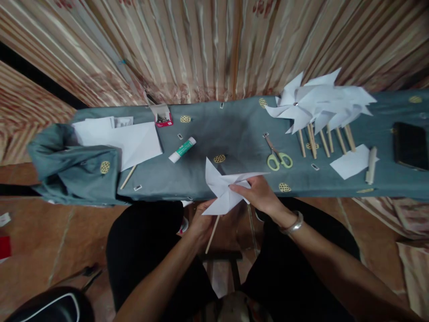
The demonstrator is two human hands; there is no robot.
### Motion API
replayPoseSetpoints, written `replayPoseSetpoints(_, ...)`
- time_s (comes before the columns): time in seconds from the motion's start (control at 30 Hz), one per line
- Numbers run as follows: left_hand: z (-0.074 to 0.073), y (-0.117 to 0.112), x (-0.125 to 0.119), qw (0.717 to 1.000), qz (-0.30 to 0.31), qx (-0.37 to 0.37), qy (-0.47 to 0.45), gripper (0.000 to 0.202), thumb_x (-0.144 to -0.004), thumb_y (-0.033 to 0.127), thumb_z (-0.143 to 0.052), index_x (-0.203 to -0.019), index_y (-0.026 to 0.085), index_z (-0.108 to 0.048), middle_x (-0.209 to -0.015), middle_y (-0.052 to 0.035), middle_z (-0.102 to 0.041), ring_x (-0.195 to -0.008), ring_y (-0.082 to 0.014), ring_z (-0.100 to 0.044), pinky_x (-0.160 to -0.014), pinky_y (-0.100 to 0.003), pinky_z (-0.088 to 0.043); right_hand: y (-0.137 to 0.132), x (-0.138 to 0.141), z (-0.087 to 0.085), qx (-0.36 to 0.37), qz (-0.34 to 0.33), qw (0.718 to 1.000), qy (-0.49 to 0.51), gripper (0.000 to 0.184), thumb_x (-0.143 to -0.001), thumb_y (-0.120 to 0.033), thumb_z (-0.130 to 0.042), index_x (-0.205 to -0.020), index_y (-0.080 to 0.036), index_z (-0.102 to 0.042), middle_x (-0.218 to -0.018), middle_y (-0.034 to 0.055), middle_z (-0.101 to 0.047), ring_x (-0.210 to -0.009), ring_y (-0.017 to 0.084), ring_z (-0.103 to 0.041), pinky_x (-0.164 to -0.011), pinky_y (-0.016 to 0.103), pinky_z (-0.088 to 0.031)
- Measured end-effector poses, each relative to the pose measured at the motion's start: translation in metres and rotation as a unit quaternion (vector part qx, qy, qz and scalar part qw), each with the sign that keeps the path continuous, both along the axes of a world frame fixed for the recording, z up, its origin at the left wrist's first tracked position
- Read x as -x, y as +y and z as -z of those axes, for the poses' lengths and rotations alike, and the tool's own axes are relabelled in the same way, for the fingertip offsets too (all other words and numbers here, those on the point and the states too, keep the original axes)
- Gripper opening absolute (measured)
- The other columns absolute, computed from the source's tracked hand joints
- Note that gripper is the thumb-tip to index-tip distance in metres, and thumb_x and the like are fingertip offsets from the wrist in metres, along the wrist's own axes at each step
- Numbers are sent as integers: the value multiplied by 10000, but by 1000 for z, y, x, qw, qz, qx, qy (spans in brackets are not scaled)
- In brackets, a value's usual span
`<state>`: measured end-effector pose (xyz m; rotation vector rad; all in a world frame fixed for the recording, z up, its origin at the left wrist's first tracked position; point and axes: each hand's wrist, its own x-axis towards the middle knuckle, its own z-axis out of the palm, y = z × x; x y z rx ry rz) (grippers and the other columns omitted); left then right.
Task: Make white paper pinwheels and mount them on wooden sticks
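Note:
A white paper pinwheel (pixel 221 197) is held over the near edge of the table, a thin wooden stick (pixel 212 235) slanting down from beneath it. My right hand (pixel 263 192) grips the pinwheel from the right, its thumb pressed near the centre. From the left, my left hand (pixel 203 219) is closed under the blades; the paper hides most of its fingers, and it seems to hold the stick close to the pinwheel's back. Beyond the pinwheel lie a glue stick (pixel 182 150) and a pair of scissors (pixel 277 155) with green handles.
Several finished pinwheels (pixel 321 103) lie overlapped at the back right. Nearby are a paper scrap (pixel 351 162), a white utility knife (pixel 371 165) and a dark phone (pixel 410 145). Paper sheets (pixel 137 143), a loose stick (pixel 128 177) and a red box of pins (pixel 163 117) lie left.

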<state>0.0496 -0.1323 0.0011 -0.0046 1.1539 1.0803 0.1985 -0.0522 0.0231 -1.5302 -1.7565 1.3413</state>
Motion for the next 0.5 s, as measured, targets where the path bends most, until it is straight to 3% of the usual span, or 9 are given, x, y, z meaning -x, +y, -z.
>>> replayPoseSetpoints(0.23,9,5,-3,1000,-15,-9,-2,163,-503,100,-833,-603,96,-704,-437,26,-564,-390,-53,-466,-415,-170,-357,22,5,-4,-11,-102,985,-141,241,-746,-347,-676,-744,-115,-741,-705,35,-718,-676,182,-640,-566,236,-433)
replayPoseSetpoints(0.5,4,6,-1,1000,-17,-21,-12,136,-564,43,-792,-654,96,-703,-449,33,-551,-401,-51,-467,-414,-158,-362,31,17,-23,-26,-130,963,-234,158,-728,-294,-714,-703,-139,-719,-769,50,-727,-770,192,-660,-616,227,-423)
